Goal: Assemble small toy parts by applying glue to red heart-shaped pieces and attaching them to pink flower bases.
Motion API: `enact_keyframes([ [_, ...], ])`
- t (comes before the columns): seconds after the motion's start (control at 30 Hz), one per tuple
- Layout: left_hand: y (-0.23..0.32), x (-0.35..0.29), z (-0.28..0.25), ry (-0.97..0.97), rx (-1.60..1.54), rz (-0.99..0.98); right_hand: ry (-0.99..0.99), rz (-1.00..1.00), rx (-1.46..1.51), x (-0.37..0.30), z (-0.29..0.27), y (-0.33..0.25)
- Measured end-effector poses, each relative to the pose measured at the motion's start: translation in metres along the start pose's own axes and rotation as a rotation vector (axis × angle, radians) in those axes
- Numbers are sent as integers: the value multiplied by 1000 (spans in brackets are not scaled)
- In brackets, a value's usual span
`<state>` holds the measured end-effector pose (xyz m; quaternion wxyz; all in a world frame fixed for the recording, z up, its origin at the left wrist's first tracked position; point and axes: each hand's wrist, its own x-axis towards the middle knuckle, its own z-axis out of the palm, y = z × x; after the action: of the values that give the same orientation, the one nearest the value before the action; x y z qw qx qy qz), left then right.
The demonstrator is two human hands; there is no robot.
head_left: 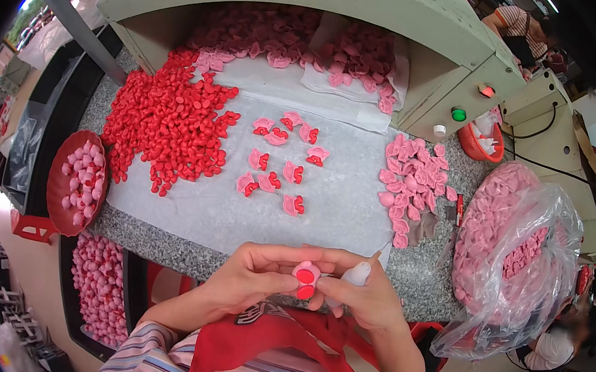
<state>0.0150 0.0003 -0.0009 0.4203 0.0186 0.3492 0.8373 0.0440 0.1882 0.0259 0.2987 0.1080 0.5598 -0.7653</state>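
So both hands are busy at the middle of the table's front edge. Left hand has a small pink piece with two red ovals pinched at its left side, and the right hand has its thumb on the other side. That right hand is also gripping a white squeeze bottle with a thin tip. Ten pink-and-red pieces sit spread out mid-table on a white sheet. There's a big heap of glossy red bits toward the back left corner, and loose pink pieces nearer the right edge. A red bowl of pink balls is at the left edge, plus a clear plastic bag of pink pieces at the right edge.
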Motion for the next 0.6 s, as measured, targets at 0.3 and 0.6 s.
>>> enact_keyframes([
  [0.3, -7, -4, -5, 33, 103, -68, -60, 75, -135, 0, -5, 1],
  [0.6, -8, -7, -5, 58, 207, 16, 34, 67, -138, -3, 5, 1],
])
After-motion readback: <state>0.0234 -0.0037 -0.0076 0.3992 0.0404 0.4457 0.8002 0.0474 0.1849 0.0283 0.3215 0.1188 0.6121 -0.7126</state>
